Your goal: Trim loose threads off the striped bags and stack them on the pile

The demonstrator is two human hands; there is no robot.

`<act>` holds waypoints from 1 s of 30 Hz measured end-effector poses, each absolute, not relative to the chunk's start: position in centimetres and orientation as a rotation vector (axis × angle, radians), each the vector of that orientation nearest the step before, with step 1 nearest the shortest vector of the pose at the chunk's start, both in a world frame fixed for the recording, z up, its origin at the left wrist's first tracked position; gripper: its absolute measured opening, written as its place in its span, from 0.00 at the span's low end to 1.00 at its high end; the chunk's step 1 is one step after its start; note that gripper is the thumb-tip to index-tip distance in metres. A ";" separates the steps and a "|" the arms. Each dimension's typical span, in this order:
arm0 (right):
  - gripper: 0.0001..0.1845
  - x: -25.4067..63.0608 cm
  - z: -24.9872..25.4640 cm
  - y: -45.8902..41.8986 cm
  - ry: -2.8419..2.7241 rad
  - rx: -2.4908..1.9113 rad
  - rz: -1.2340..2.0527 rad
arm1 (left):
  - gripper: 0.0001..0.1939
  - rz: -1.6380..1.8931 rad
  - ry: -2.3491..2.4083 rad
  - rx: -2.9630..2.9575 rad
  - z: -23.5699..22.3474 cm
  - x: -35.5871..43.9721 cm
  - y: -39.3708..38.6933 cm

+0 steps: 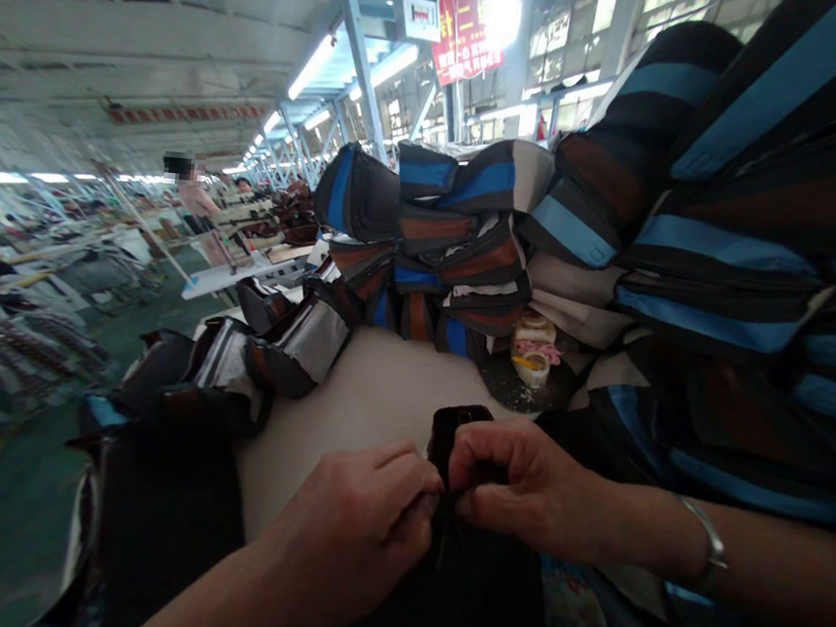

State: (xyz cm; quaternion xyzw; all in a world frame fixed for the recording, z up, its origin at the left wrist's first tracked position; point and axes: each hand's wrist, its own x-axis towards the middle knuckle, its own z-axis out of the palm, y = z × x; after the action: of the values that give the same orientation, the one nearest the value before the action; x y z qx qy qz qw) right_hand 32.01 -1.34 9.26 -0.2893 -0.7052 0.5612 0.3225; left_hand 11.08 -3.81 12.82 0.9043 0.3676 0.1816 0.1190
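Two bare hands meet over a dark fabric piece (443, 438): the left hand (375, 510) is curled almost into a fist, thumb and fingertips pinched at its near edge, while the right hand (521, 479) nips it from the other side, thumb and forefinger nearly closed. The piece lies between the two, its top rising just beyond the fingertips (what exactly is pinched there is too dark to tell). A silvery bracelet (710, 534) circles the right wrist. Just past the hands, the pale tabletop (368, 378) bears a jar (532, 367) with something pink on it. Blue-striped bags (717, 315) are heaped to the right and behind; more dark bags (298, 347) line the left edge. Farther off, a person (198, 199) stands across the aisle.
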 end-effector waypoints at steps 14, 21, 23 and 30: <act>0.11 33.1 8.2 -2.8 -2.488 -0.285 -0.149 | 0.07 0.626 0.973 2.655 12.1 9.9 -4.7; 0.10 33.5 6.7 -3.4 -2.454 -0.186 -0.246 | 0.18 0.304 0.976 2.113 13.6 10.9 -3.5; 0.11 33.8 6.8 -3.5 -2.459 -0.220 -0.079 | 0.18 0.263 0.917 2.087 13.5 11.1 -3.5; 0.12 35.0 10.0 -1.7 -2.355 -0.573 0.976 | 0.14 0.445 0.900 2.174 13.1 11.9 -3.9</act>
State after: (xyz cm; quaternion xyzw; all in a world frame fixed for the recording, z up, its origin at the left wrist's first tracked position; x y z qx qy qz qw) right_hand 35.01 -1.68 10.01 -0.2116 -0.8700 0.3607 0.2611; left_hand 11.91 -3.95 13.12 0.8452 0.3500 0.1731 0.3648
